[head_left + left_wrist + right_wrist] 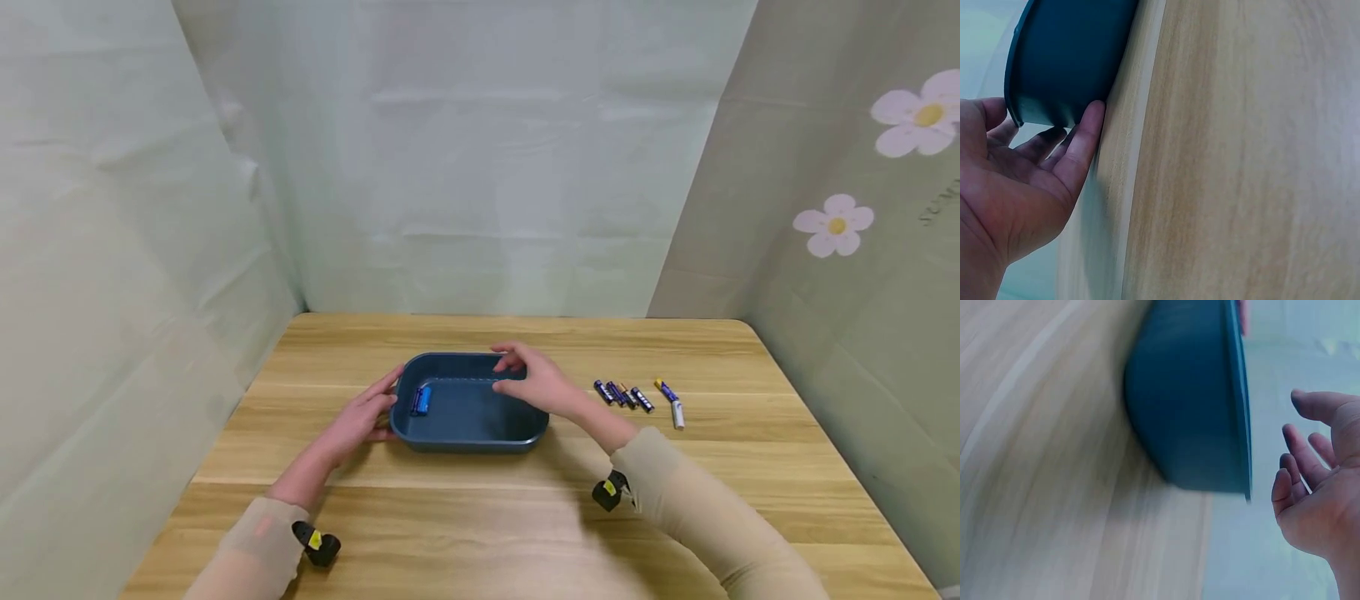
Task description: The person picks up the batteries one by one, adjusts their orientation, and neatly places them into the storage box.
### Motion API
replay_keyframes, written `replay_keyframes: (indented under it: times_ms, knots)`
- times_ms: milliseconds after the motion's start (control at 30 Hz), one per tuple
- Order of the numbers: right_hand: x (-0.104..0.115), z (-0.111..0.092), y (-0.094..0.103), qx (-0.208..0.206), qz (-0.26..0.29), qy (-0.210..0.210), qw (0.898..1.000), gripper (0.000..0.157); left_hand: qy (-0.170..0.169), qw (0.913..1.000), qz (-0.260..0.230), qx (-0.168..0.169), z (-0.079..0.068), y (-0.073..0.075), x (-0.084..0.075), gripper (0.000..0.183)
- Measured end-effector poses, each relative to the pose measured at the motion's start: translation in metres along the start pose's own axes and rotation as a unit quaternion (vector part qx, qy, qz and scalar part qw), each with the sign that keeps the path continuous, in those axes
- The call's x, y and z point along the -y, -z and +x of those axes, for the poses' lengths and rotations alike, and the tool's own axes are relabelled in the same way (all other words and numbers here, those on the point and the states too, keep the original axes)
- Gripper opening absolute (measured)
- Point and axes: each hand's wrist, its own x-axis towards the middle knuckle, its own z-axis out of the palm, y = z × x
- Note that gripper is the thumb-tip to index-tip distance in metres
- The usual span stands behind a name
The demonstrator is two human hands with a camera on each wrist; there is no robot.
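Observation:
A dark blue rectangular tray (469,445) stands on the wooden table. Two blue batteries (422,401) lie side by side at its left end. My left hand (363,417) rests against that end, its fingers spread along the outer wall. In the left wrist view, fingertips (1092,112) meet the tray's side close to the tabletop, with others up near the rim. My right hand (542,385) hovers over the tray's right part, thumb and fingers parted. Nothing shows between them in the right wrist view, where the hand (1325,481) is beyond the rim.
Right of the tray, several dark batteries (624,396) lie in a loose row on the table (465,525). Farther right are a yellow-and-blue battery (667,390) and a whitish one (678,415). Pale cloth walls (480,167) stand behind and at both sides.

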Motion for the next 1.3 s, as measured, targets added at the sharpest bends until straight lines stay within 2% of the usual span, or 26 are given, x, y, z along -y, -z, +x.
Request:
replay_keyframes:
  times_ms: [200, 567, 767, 1000, 1300]
  knots:
    - [-0.008, -0.024, 0.033, -0.041, 0.022, -0.014, 0.999, 0.058, -0.005, 0.9999, 0.009, 0.004, 0.000, 0.002, 0.001, 0.056]
    - [-0.034, -0.074, 0.101, -0.113, 0.006, -0.031, 0.993, 0.059, -0.003, 0.9998, -0.018, 0.009, 0.003, 0.001, 0.004, 0.057]
    - [-0.049, -0.102, 0.132, -0.142, -0.016, -0.046, 0.989, 0.062, -0.003, 0.9999, -0.012, 0.005, 0.002, 0.000, 0.004, 0.056]
    - [-0.069, -0.130, 0.155, -0.153, -0.053, -0.088, 0.983, 0.066, -0.006, 0.9999, -0.013, 0.005, 0.003, 0.001, 0.002, 0.056]
    - [-0.092, -0.157, 0.169, -0.150, -0.085, -0.110, 0.979, 0.064, -0.003, 0.9999, -0.009, 0.007, 0.002, 0.003, 0.003, 0.056]
